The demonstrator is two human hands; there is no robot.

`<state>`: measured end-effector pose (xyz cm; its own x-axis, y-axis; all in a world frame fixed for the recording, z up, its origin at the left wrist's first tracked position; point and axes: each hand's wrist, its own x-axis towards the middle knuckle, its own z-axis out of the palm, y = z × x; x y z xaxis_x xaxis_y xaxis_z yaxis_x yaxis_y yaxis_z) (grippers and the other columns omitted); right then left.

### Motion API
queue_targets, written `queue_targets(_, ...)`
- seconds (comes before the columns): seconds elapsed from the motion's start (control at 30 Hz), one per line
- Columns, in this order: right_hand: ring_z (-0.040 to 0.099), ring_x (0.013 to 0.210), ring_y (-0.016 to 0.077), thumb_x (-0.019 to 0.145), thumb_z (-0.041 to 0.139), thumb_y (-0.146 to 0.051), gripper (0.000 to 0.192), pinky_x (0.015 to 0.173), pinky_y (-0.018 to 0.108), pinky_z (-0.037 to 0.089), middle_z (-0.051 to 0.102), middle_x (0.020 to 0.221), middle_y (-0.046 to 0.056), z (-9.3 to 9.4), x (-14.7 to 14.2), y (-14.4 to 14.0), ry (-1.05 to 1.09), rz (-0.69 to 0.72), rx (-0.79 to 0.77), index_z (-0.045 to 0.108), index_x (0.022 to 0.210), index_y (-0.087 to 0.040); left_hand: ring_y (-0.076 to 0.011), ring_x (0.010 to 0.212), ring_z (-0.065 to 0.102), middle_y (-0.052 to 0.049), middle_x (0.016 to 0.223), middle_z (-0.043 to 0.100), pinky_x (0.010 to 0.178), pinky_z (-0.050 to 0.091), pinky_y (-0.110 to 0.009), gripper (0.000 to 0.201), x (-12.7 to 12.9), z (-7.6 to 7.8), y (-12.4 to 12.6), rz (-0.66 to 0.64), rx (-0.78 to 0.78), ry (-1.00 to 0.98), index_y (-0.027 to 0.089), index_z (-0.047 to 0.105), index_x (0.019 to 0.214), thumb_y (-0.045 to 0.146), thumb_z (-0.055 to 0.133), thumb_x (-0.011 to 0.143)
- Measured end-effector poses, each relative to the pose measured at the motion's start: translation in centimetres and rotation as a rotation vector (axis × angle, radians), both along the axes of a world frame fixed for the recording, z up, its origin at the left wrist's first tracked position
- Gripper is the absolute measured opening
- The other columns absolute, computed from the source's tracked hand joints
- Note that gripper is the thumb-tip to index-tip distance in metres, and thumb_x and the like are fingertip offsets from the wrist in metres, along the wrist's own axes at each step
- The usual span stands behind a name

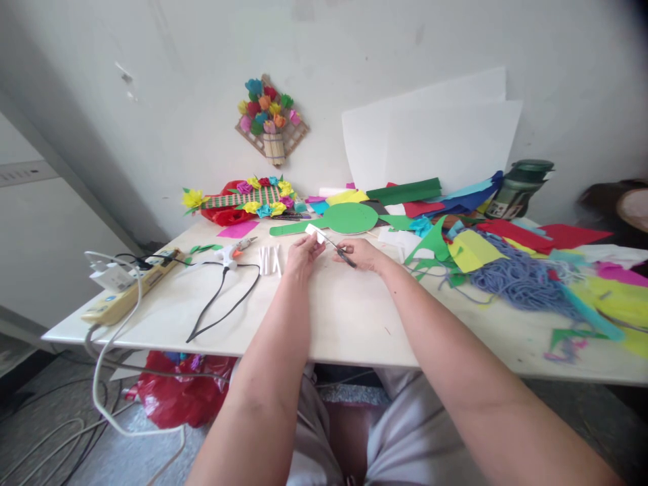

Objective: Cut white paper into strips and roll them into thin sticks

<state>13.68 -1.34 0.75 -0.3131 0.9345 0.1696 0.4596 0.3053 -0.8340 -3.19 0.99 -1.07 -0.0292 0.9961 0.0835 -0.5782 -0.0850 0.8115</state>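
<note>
Over the middle of the table, my left hand (302, 256) is closed on a small white piece of paper (314, 233). My right hand (362, 254) grips a pair of scissors (345, 257) by the dark handles. The blades point up and left, and their tips meet the white paper's edge; whether they have cut into it I cannot tell. Several narrow white strips (269, 260) stand or lie left of my left hand. Just beyond both hands is a green paddle-shaped cutout (349, 219).
A glue gun (233, 252) with a looping black cord and a power strip (131, 287) occupy the left side. Coloured paper (476, 251) and blue-grey yarn (526, 277) pile up on the right, near a dark bottle (521, 188). A flower-decorated craft (246, 200) lies at the back.
</note>
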Motion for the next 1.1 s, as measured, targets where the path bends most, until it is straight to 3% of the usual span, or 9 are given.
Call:
queue_targets(0.17,0.042,0.045,0.0066,0.062,0.07,-0.039,0.029,0.04,0.019,0.034,0.053,0.056,-0.005,-0.04,-0.06,0.1,0.01,0.004,0.009,0.065,0.08,-0.017,-0.0087,0.056,0.058,0.002,0.059,0.057,0.07,0.053,-0.027,0.025,0.02,0.29,-0.26,0.028,-0.004,-0.016,0.015,0.052,0.07,0.022,0.076,0.066)
queue_targets(1.1,0.042,0.042,0.0069,0.065,0.065,-0.04,0.028,0.038,0.019,0.037,0.052,0.057,-0.004,-0.03,0.32,0.29,-0.046,0.033,-0.021,0.063,0.08,-0.017,-0.0078,0.057,0.057,0.001,0.062,0.058,0.071,0.051,-0.028,0.025,-0.21,0.38,-0.38,0.003,0.043,0.062,0.014,0.056,0.074,0.026,0.076,0.065)
